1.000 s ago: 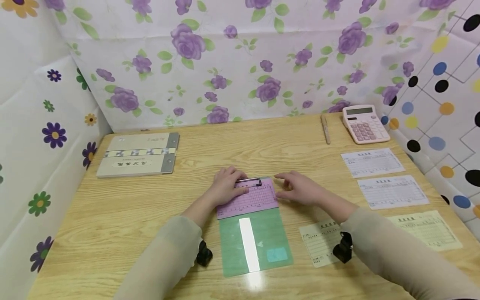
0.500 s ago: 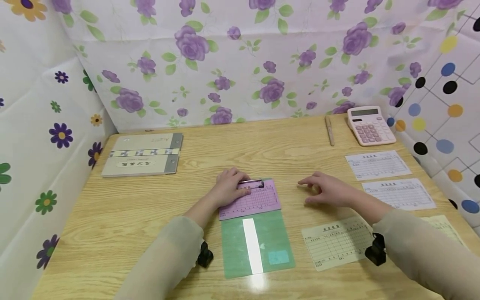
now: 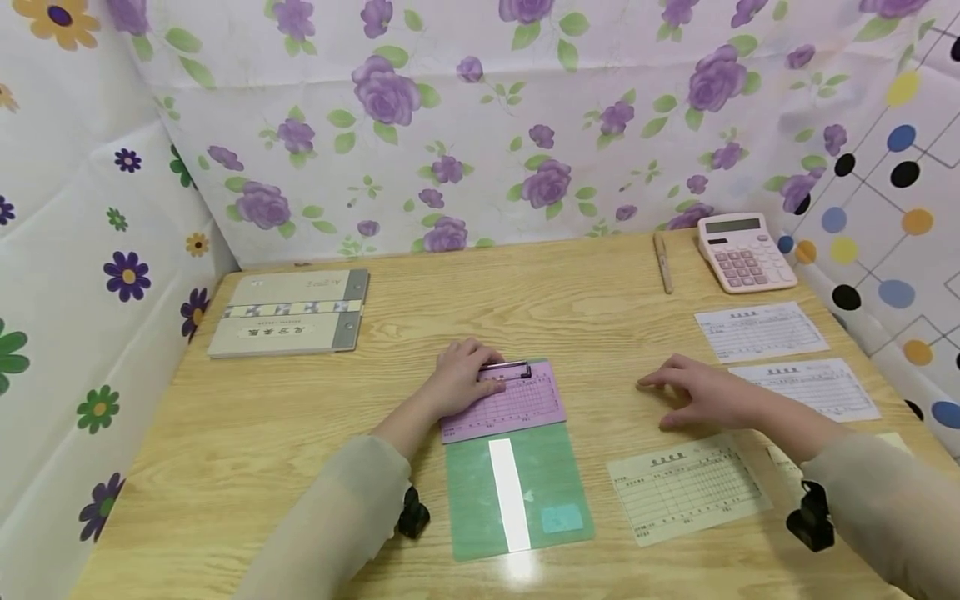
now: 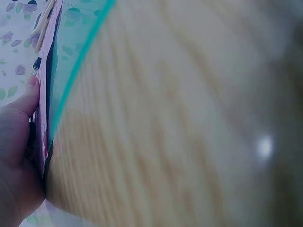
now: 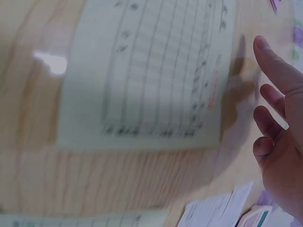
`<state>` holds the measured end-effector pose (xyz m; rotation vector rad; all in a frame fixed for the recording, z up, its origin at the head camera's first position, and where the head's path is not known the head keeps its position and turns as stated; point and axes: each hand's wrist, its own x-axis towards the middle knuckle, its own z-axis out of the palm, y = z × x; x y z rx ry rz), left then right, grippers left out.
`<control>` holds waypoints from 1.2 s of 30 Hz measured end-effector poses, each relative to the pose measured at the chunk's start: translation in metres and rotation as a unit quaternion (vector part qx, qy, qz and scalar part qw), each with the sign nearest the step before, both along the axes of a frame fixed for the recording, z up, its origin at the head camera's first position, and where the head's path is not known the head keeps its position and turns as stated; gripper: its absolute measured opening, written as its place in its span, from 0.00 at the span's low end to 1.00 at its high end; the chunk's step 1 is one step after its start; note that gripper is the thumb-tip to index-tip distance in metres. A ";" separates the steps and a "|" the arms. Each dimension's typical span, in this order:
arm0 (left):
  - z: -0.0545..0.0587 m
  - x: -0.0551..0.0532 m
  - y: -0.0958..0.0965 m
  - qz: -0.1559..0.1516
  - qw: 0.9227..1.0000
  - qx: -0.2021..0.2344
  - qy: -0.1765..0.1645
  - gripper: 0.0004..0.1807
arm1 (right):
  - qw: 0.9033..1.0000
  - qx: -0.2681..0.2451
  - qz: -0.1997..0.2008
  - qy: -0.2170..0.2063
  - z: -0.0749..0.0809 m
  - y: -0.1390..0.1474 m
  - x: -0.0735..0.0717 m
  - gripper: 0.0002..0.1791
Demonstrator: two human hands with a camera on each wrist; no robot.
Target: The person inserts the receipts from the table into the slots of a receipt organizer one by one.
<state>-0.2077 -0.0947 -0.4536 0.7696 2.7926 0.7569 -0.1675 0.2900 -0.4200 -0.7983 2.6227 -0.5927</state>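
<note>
A clear green clipboard [image 3: 480, 492] lies on the table with a pink ruled slip [image 3: 517, 408] under its metal clip [image 3: 517, 367]. My left hand [image 3: 467, 379] grips the clipboard's top left corner at the clip, thumb lying over the pink slip. In the left wrist view, the thumb [image 4: 29, 97] runs along the slip, and the other fingers are hidden. My right hand [image 3: 708, 393] holds nothing, its fingers spread and slightly bent above the wood, just beyond a yellow-green ruled slip [image 3: 686, 492]. The right wrist view shows that slip [image 5: 156, 85] beside the fingertips.
Two white slips [image 3: 761, 331] lie at the right, one partly behind the right forearm. Another yellow-green slip [image 3: 783, 467] is mostly covered by the right sleeve. Farther back are a pink calculator [image 3: 746, 254] and a pen [image 3: 663, 263]. A grey-beige ledger [image 3: 288, 312] lies at back left.
My right hand has moved away from the clipboard's right edge, rightward to beyond the yellow-green slip. My left hand stays on the clipboard. The head view has shifted slightly.
</note>
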 end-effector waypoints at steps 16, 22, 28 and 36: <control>-0.002 0.001 0.002 -0.003 1.000 -0.006 0.016 0.21 | 1.000 0.024 0.013 -0.009 -0.003 0.029 0.028 0.44; -0.002 0.001 0.001 0.000 1.000 -0.007 0.013 0.22 | 0.998 0.036 0.012 0.043 -0.006 0.031 0.022 0.45; -0.001 0.001 0.000 0.004 1.000 -0.011 0.011 0.21 | 0.996 0.045 0.010 0.074 -0.005 0.030 0.009 0.39; 0.000 0.003 0.001 0.000 1.000 -0.009 0.010 0.22 | 0.997 0.035 -0.008 0.068 0.007 0.034 0.005 0.29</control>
